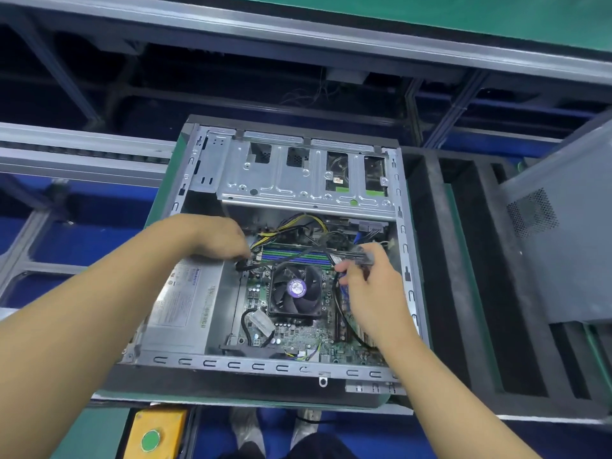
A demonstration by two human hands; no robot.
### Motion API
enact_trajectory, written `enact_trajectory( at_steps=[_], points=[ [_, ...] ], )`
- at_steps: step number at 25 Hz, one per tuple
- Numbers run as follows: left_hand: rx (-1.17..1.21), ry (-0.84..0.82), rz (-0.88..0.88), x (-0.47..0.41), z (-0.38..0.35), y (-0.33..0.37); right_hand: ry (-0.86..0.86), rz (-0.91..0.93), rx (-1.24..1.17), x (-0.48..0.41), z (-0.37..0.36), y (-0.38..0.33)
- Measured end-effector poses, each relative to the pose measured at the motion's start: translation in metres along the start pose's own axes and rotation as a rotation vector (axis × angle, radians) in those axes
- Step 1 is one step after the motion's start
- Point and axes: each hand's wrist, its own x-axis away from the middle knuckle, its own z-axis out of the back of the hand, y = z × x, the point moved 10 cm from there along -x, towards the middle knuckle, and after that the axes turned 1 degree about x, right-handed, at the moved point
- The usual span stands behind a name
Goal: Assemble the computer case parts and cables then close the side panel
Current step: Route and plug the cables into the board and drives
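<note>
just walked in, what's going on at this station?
A person has both hands inside the open computer case, which lies on its side. The left hand grips a black connector beside the power supply. The right hand pinches a grey cable above the CPU fan; it is too blurred to identify. The side panel is off, standing to the right.

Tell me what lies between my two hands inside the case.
In the head view, the memory slots and a black cable stretched over them lie between the left hand and right hand.
</note>
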Motion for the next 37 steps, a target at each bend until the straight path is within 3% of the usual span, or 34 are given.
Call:
enact_trajectory(
  at_steps=[4,7,10,14,22,28,30,32,33,36,37],
  points=[
    [0.069,-0.096,-0.152,0.002,-0.017,0.015,0.072,-0.149,-0.355,-0.005,0.003,0.017],
    [0.137,0.075,-0.180,-0.003,0.000,0.010,0.029,-0.155,-0.596,-0.005,0.002,0.011],
    [0.399,0.266,-0.168,-0.001,0.020,0.003,-0.032,-0.153,-0.820,-0.003,0.002,0.001],
    [0.306,0.248,-0.303,0.012,0.016,0.019,-0.094,-0.111,-1.024,0.000,0.006,-0.011],
    [0.289,0.362,-0.329,0.024,0.024,0.022,-0.124,0.207,-0.861,0.014,0.009,-0.035],
    [0.237,0.403,-0.277,0.030,0.024,0.026,-0.141,0.273,-0.773,0.016,0.006,-0.036],
    [0.155,0.546,-0.318,0.042,0.031,0.041,-0.146,0.245,-0.785,0.016,0.004,-0.035],
    [0.227,0.702,-0.423,0.064,0.037,0.068,-0.166,0.235,-0.783,0.018,0.003,-0.035],
    [0.341,0.662,-0.464,0.068,0.032,0.079,-0.169,0.235,-0.773,0.018,0.003,-0.036],
    [0.752,0.232,-0.436,0.058,-0.004,0.102,-0.150,0.206,-0.752,0.016,0.003,-0.033],
    [0.841,0.172,-0.428,0.056,-0.010,0.103,-0.156,0.193,-0.765,0.015,0.002,-0.032]
  ],
)
